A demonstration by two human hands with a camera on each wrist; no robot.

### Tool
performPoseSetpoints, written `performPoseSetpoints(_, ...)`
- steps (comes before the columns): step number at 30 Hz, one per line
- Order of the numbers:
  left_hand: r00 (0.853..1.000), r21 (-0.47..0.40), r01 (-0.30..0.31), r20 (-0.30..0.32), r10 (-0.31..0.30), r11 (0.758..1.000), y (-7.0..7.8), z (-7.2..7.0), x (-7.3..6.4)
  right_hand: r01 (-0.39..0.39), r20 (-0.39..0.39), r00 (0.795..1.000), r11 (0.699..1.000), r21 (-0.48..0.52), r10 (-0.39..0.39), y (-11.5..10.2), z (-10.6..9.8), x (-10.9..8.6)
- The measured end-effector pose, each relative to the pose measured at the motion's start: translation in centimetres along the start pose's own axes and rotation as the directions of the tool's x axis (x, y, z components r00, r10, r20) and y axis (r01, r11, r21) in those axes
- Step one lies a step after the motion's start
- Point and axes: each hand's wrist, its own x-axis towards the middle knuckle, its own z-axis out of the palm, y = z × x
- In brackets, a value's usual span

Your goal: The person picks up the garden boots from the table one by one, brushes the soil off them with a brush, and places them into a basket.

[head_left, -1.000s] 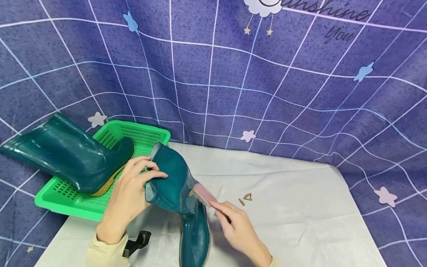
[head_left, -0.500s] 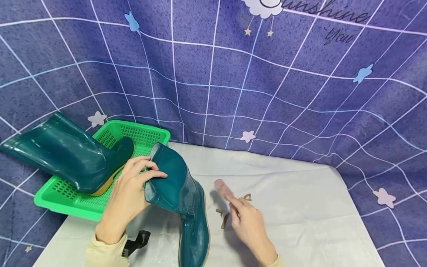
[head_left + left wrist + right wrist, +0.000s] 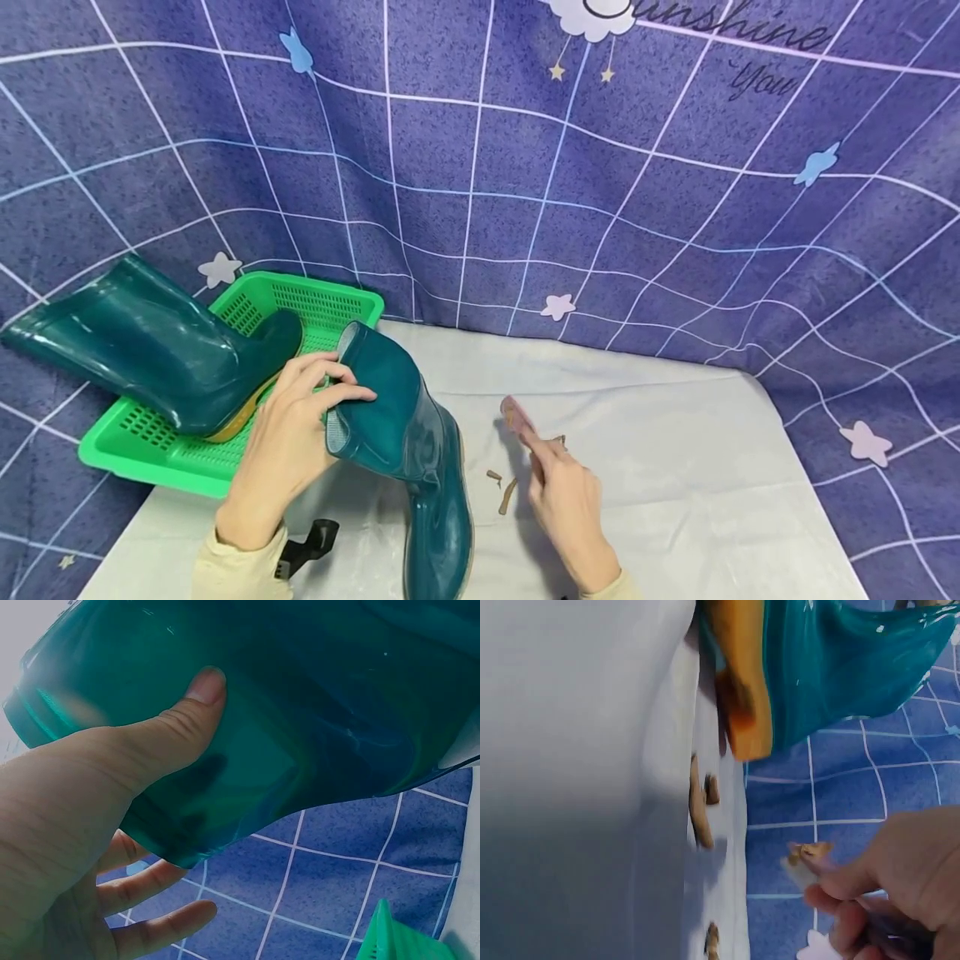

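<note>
My left hand (image 3: 288,433) grips a dark green rubber boot (image 3: 390,400) by the top of its shaft. In the left wrist view the thumb lies across the shaft, with the other fingers below its rim. The orange sole (image 3: 754,712) shows in the right wrist view. To the right of the boot, apart from it, my right hand (image 3: 568,500) holds a pink brush (image 3: 515,414), index finger stretched along it. Brown bits cling to the brush head (image 3: 808,859). Several brown pieces (image 3: 507,497) lie on the white cloth between boot and hand.
A second green boot (image 3: 157,342) lies in a green plastic basket (image 3: 168,477) at the left, its shaft jutting over the side. Near the left sleeve is a black fixture (image 3: 307,548). Behind the table hangs a purple curtain (image 3: 510,208) with a line grid and stars.
My right hand has drawn the brush off the boot and out to the right. Brown pieces now show on the cloth beside the boot. The left hand and boot hold still.
</note>
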Motion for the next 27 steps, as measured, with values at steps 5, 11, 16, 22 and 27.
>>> performPoseSetpoints(5,1.0,-0.008,0.004,0.001,-0.004,1.0,0.0,0.0,0.1,-0.017,-0.07,0.997,0.999,-0.042,0.014,0.4,0.2,0.1)
performPoseSetpoints(11,1.0,0.007,0.008,0.007,-0.008,1.0,0.0,0.0,0.0,-0.036,0.013,0.999,0.997,-0.063,0.037,0.7,0.7,-0.2)
performPoseSetpoints(16,1.0,0.022,0.01,0.006,-0.01,1.0,0.0,-0.2,-0.1,-0.082,-0.004,0.997,0.996,-0.026,0.082,0.7,0.8,0.0)
performPoseSetpoints(22,1.0,0.023,0.003,0.004,-0.003,1.0,0.0,-0.4,-0.2,-0.324,0.105,0.946,0.914,0.243,0.308,0.7,-0.2,0.8)
performPoseSetpoints(27,1.0,0.027,0.005,0.004,-0.005,1.0,0.0,-0.2,-0.2,-0.533,0.307,0.845,0.73,0.427,0.437,1.6,-1.9,1.3)
